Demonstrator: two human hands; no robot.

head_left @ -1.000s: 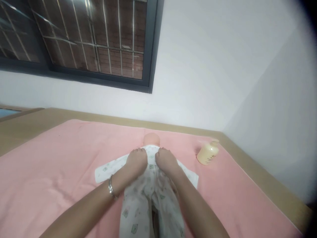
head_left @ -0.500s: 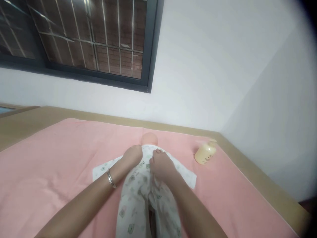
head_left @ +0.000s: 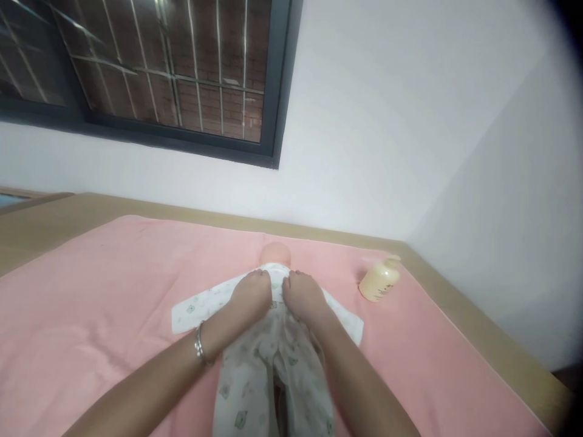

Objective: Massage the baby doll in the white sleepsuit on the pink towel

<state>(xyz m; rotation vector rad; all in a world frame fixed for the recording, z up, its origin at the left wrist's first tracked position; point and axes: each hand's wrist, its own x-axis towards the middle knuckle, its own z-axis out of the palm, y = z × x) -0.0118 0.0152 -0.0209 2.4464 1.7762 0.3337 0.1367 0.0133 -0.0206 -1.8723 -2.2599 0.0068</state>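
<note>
A white baby romper [head_left: 237,388] with a small green print lies spread face up, its sleeves out to both sides and its legs toward me. Above its collar shows the rounded, skin-coloured head [head_left: 275,254] of what looks like a baby doll. My left hand [head_left: 252,294], with a silver bracelet on the wrist, is closed on the upper chest of the romper, left of its middle. Just across from it, my right hand [head_left: 304,296] is closed on the cloth on the right side. Both sets of fingertips are partly hidden.
A pink sheet [head_left: 113,285] lies under everything, over a tan surface [head_left: 464,315]. To the right stands a tilted-looking cream pump bottle [head_left: 379,280]. Behind are a white wall [head_left: 355,133] and a dark-framed barred window [head_left: 268,145].
My left hand has shifted a little right and down from the romper's shoulder onto its chest, closer to my right hand. My right hand has moved only slightly.
</note>
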